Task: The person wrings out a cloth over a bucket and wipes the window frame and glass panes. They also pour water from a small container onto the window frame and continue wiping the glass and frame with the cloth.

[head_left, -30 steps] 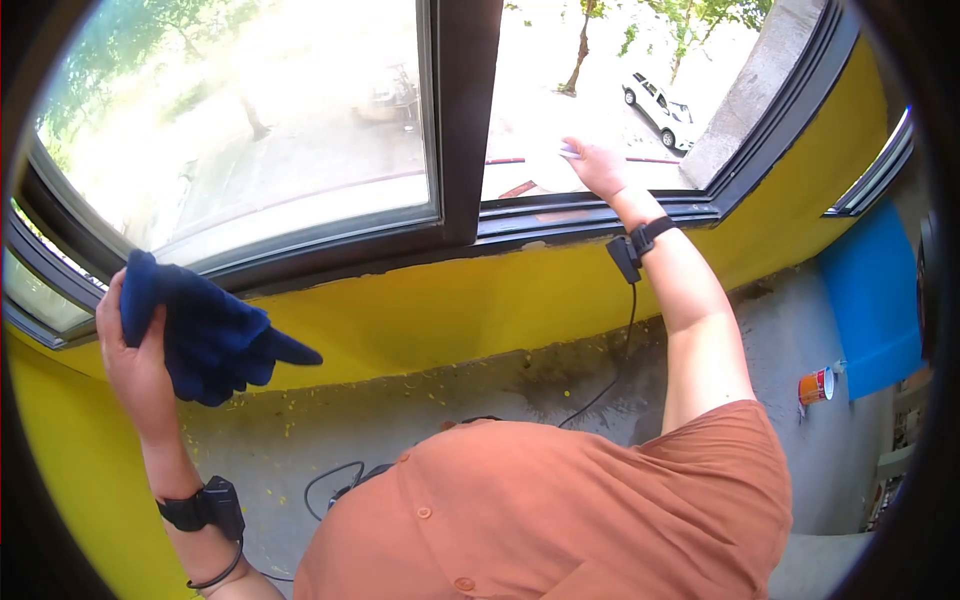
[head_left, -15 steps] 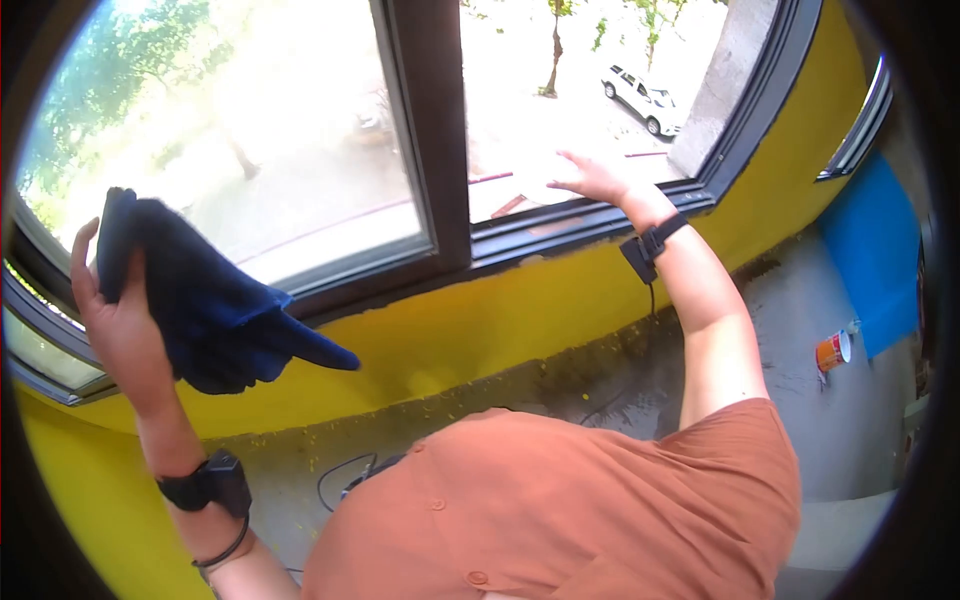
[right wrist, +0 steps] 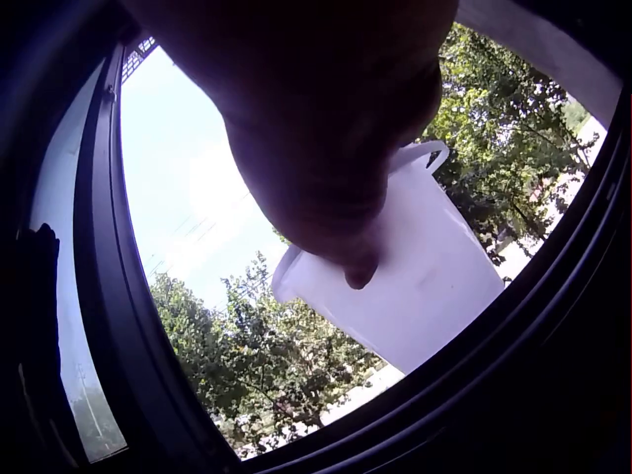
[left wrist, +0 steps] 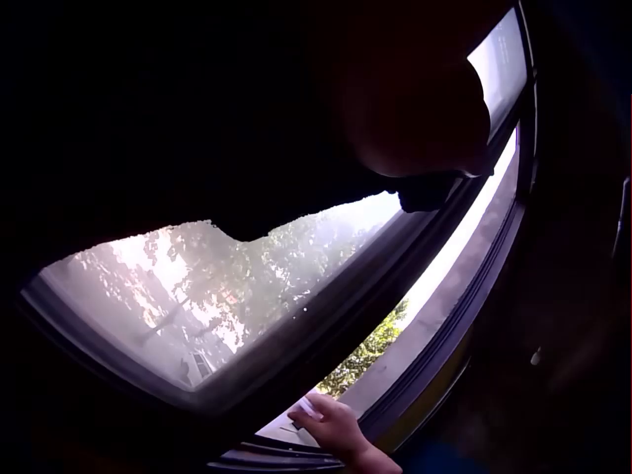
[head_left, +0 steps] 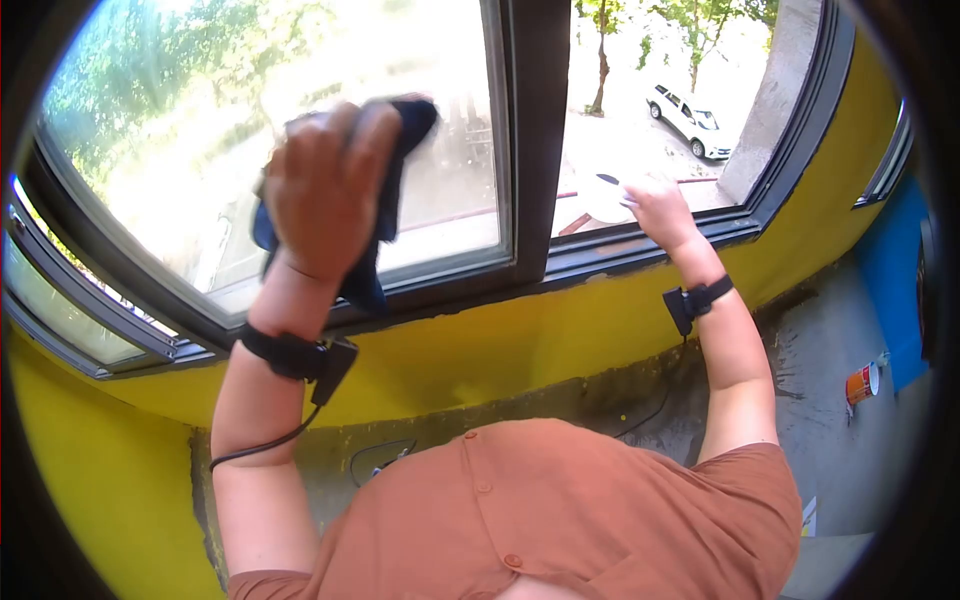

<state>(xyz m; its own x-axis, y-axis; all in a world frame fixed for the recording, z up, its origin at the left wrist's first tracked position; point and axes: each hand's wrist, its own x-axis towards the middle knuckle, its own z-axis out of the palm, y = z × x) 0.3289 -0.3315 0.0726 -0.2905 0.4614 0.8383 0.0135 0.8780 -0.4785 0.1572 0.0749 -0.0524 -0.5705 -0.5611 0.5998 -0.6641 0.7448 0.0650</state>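
My left hand (head_left: 325, 190) grips a dark blue cloth (head_left: 412, 122) in front of the left window pane (head_left: 445, 60), its back toward the head camera. Cloth hangs out below the palm and past the fingers. In the left wrist view that hand and cloth are mostly dark shapes over the glass. At the open right half of the window, my right hand (head_left: 660, 210) holds the rim of a white plastic bucket (right wrist: 425, 276). The thumb lies over the bucket's outer wall, and a loop stands out at its rim. In the head view only a pale part of the bucket (head_left: 603, 205) shows.
A dark window frame post (head_left: 530, 130) stands between the hands, above a sill track (head_left: 650, 240). Below runs a yellow wall (head_left: 480, 350). An orange paper cup (head_left: 860, 385) and a blue panel (head_left: 895, 310) are at right. Cables trail from both wrist cameras.
My left hand has swung up and right with the cloth, from the left window edge onto the pane. My right hand's fingers, spread half a second ago, now close at the bucket's rim.
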